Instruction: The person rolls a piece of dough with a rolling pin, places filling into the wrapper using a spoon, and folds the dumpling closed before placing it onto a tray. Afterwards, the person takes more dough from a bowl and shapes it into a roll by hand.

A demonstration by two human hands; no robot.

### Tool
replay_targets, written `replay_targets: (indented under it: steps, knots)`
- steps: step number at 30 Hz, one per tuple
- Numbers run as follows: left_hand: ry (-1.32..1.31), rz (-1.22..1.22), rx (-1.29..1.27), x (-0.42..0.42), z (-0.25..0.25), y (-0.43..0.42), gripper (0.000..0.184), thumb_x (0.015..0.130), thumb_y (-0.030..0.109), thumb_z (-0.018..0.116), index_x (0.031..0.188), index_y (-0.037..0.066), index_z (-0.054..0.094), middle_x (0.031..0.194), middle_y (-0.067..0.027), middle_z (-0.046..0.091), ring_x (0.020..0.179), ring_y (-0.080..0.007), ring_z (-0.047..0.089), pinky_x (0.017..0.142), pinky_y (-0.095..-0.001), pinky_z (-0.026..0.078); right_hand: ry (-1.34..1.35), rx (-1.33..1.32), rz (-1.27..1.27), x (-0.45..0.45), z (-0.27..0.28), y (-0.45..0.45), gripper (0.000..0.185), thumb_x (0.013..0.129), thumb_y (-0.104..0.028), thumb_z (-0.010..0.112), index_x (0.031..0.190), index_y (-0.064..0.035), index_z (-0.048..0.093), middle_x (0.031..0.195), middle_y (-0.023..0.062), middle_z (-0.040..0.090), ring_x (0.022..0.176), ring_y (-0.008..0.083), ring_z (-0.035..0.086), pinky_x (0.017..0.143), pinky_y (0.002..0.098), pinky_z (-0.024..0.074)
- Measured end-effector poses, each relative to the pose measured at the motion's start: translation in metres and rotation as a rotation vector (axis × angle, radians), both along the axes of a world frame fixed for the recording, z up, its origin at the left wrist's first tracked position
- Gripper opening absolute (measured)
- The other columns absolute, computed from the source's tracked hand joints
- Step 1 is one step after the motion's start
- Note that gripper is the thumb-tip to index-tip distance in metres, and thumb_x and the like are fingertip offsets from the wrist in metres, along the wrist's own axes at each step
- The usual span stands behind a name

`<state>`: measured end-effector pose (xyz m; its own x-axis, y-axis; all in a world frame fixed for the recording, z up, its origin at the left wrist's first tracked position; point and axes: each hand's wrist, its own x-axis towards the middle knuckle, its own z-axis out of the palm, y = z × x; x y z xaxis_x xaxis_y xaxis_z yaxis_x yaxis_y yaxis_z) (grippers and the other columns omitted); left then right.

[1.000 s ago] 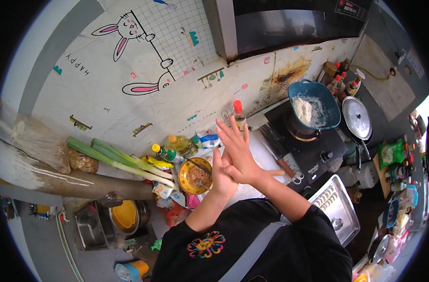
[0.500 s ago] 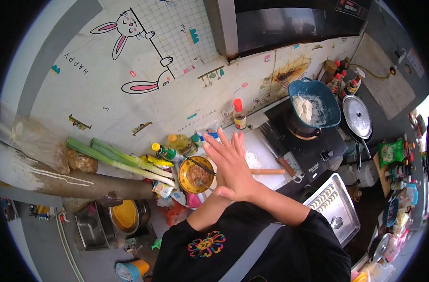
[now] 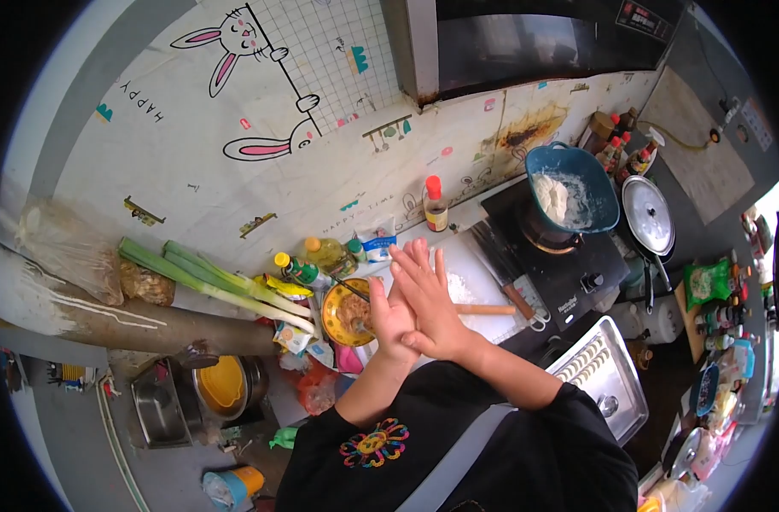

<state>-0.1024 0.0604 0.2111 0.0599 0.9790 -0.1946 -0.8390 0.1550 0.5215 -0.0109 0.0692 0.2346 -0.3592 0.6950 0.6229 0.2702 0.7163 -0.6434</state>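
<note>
My left hand (image 3: 393, 324) and my right hand (image 3: 430, 309) meet palm to palm above the white board (image 3: 470, 269). The fingers of both are stretched out. Whether anything lies between the palms is hidden. Just left of them is a yellow bowl (image 3: 331, 320) of brownish minced filling with utensils in it. Under and beyond my right hand, white flour (image 3: 455, 286) lies on the board. A wooden rolling pin (image 3: 489, 310) sticks out to the right, partly covered by the hand. Close to it a cleaver (image 3: 506, 280) lies on the board.
On the stove (image 3: 581, 277) a blue basin (image 3: 614, 198) holds dough. A metal tray (image 3: 635, 408) with rows of dumplings is at the right. Bottles, including a red-capped one (image 3: 436, 209), stand by the wall. Leeks (image 3: 227, 286) lie left. A lidded pan (image 3: 648, 213) sits far right.
My right hand has shifted down and right, uncovering more of my left hand, which now shows its fingers and thumb. The palms remain together, and the view has tilted slightly.
</note>
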Motion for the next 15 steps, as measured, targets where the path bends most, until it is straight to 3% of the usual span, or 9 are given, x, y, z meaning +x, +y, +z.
replay_targets:
  steps: [6,15]
  knots:
    - [0.057,-0.041,0.087,0.006,0.014,-0.002,0.073,0.094,0.059,0.017,0.145,0.007,0.022,0.15,-0.0121,0.023,0.139,-0.0281,0.021,0.114,-0.0419,0.014,-0.038,0.065,0.07,-0.004,0.019,-0.014,0.091,0.084,-0.073,0.027,0.141,-0.0021,0.031,0.147,0.0195,0.029,0.139,0.0426,0.012,0.108,0.0575,-0.0026]
    - [0.157,-0.097,0.181,0.021,0.034,-0.014,0.077,0.093,0.062,0.016,0.147,0.007,0.015,0.153,-0.0101,0.016,0.141,-0.0256,0.015,0.114,-0.0412,0.012,-0.115,0.071,-0.003,0.003,0.028,0.015,0.09,0.082,-0.075,0.022,0.142,-0.0099,0.034,0.149,0.014,0.027,0.139,0.0411,0.015,0.106,0.0632,-0.0006]
